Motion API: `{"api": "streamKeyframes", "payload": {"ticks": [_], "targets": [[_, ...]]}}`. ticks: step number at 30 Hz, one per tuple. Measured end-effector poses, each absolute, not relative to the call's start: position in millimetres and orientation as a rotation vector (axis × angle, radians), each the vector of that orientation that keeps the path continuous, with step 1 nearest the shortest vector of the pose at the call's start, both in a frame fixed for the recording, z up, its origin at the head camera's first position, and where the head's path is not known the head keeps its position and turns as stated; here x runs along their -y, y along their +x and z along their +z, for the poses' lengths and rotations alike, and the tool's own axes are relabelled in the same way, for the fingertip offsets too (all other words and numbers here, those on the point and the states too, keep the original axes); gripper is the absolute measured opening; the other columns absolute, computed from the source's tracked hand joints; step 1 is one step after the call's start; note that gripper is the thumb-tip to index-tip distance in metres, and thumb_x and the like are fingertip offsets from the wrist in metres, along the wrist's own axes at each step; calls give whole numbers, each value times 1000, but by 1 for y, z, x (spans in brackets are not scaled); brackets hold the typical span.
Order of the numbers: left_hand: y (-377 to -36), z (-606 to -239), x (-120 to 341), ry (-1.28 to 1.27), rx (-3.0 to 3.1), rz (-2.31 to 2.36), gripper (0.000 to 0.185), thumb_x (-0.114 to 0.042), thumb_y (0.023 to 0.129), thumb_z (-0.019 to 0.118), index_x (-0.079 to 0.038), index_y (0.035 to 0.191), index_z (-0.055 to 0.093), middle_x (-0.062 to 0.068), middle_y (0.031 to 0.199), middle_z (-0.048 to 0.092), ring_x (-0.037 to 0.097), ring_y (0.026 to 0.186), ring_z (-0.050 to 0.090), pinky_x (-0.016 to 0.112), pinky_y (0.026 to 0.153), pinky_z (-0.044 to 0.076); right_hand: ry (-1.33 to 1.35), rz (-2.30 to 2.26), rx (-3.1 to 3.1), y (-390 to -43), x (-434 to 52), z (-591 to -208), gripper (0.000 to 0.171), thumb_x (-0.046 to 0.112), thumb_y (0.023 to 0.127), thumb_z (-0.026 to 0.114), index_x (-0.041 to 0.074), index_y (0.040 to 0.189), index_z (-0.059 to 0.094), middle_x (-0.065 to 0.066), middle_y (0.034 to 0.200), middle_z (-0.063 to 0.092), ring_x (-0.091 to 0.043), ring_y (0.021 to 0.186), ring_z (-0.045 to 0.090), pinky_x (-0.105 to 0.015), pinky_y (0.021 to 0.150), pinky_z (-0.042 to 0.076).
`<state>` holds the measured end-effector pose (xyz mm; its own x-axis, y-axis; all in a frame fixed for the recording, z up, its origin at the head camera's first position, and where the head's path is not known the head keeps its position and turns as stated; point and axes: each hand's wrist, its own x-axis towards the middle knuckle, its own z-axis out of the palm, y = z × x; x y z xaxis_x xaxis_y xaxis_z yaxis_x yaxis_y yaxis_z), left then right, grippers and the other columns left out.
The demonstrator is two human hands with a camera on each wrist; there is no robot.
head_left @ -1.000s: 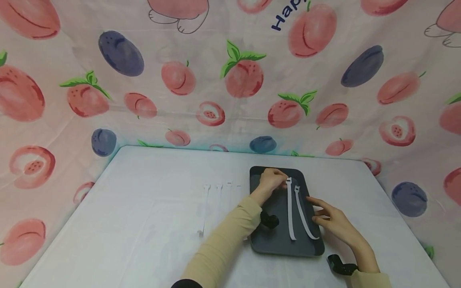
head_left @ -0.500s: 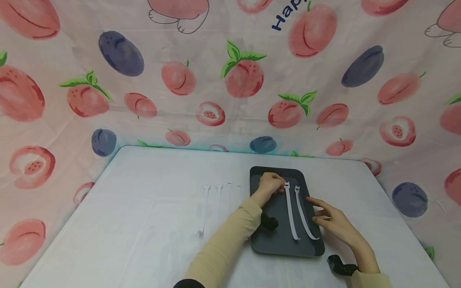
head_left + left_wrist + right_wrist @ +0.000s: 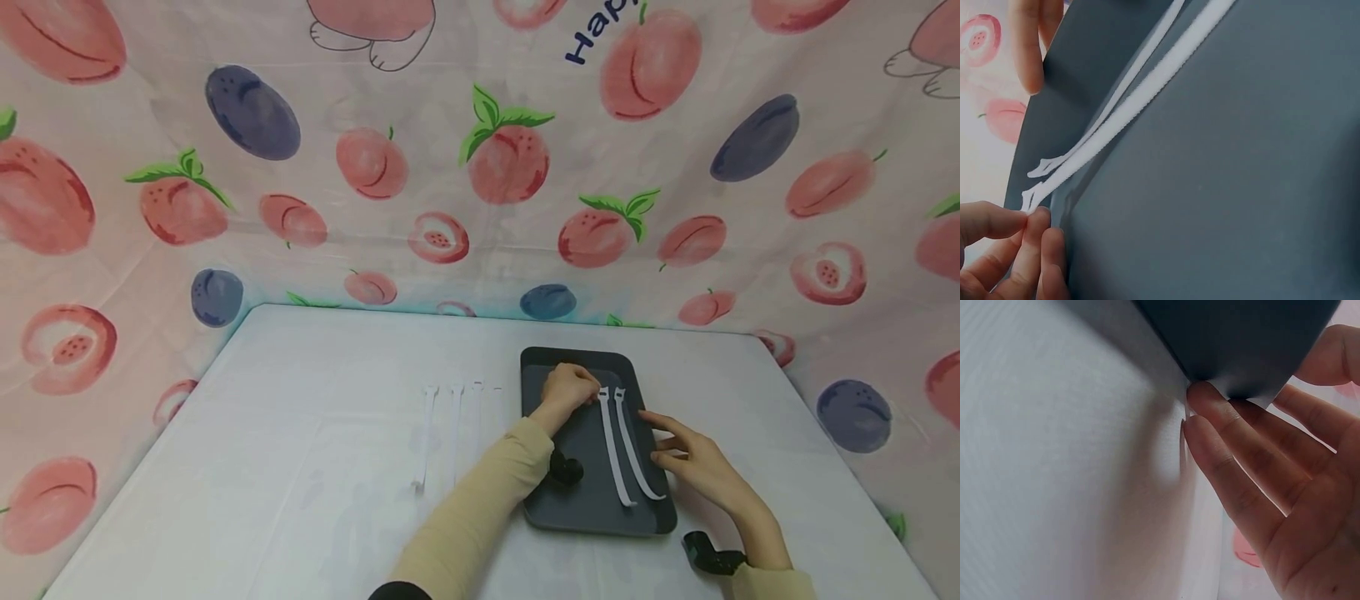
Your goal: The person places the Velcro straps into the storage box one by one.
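Note:
A dark grey tray [image 3: 577, 512] lies on the white table, with two long white cable ties [image 3: 617, 454] side by side along its right half. Their free ends curl up near the tray's front edge. Thumb and fingertips of my left hand [image 3: 567, 389] pinch the head end of the left cable tie [image 3: 1141, 97]. The other cable tie [image 3: 1125, 78] lies close beside it, its head almost level. My right hand [image 3: 701, 462] has its fingers extended against the tray's right side. In the right wrist view, fingertips [image 3: 1207, 397] touch the tray's edge [image 3: 1241, 356] from the side.
Several more thin, pale straps [image 3: 427, 437] lie in a row on the table [image 3: 300, 467] left of the tray, partly hidden by my left sleeve [image 3: 480, 492]. A fruit-printed cloth [image 3: 435, 167] hangs behind the table and at its sides.
The pinched cable tie has shifted toward the front and right, so its head is now level with the other one's. My left hand moved with it. The right hand stays put.

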<state>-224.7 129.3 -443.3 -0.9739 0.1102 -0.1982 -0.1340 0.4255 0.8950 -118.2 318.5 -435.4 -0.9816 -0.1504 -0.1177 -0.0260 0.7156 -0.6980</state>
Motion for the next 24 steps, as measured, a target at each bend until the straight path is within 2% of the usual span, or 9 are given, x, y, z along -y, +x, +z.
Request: {"api": "streamKeyframes", "payload": {"ticks": [3,9,11,13,15,17,18,21,24], "targets": [[-223,-442,-131,-8,-2487,1531,9,-13,83,69,-13,79,77,2,68,70,12,57,58,26,64,46,-140,-1116,-2750,-118,-318,-434,58,14,91,59,15,146,41,-21,144,47,-31,106,63,-47,80,52],[-221,-441,-134,-40,-2512,1485,8,-13,81,71,-14,77,78,2,65,69,11,54,52,25,60,42,-145,-1117,-2750,-117,-318,-434,57,15,91,59,16,146,41,-21,144,46,-31,107,63,-47,80,52],[-221,-443,-136,-48,-2520,1477,9,-14,82,71,-14,75,77,1,65,69,12,55,53,27,63,45,-143,-1117,-2750,-117,-319,-434,57,15,92,59,16,146,41,-21,144,47,-32,107,63,-47,80,52],[-221,-443,-136,-57,-2530,1466,10,-15,82,71,-15,74,77,0,65,69,12,58,55,31,78,51,-143,-1121,-2749,-117,-319,-435,57,16,92,59,16,146,41,-21,144,47,-32,107,63,-48,80,52],[-221,-444,-137,-61,-2541,1454,10,-15,82,72,-15,74,77,0,65,69,12,63,57,36,95,49,-145,-1122,-2748,-117,-319,-435,57,16,92,59,16,146,41,-21,144,47,-32,107,63,-49,80,52],[-221,-445,-137,-64,-2547,1438,9,-15,82,72,-16,74,77,0,65,69,12,65,57,38,101,46,-146,-1123,-2746,-117,-319,-435,57,15,92,59,16,146,41,-21,144,46,-31,107,63,-49,81,52],[-221,-445,-137,-64,-2546,1434,9,-15,82,72,-16,74,77,-1,65,69,12,65,57,37,100,46,-146,-1125,-2745,-117,-319,-435,57,15,92,59,16,146,41,-21,144,46,-31,107,63,-49,81,52],[-222,-446,-137,-53,-2531,1436,8,-15,82,71,-15,76,77,0,66,69,12,61,55,30,77,51,-140,-1129,-2740,-117,-319,-434,57,15,92,59,16,146,41,-21,144,46,-32,107,62,-49,81,52],[-222,-446,-135,-32,-2500,1465,8,-14,83,70,-13,78,77,1,67,69,11,56,53,25,60,43,-130,-1130,-2739,-117,-318,-434,57,16,92,59,16,146,41,-21,144,46,-31,108,62,-49,81,52]]}}
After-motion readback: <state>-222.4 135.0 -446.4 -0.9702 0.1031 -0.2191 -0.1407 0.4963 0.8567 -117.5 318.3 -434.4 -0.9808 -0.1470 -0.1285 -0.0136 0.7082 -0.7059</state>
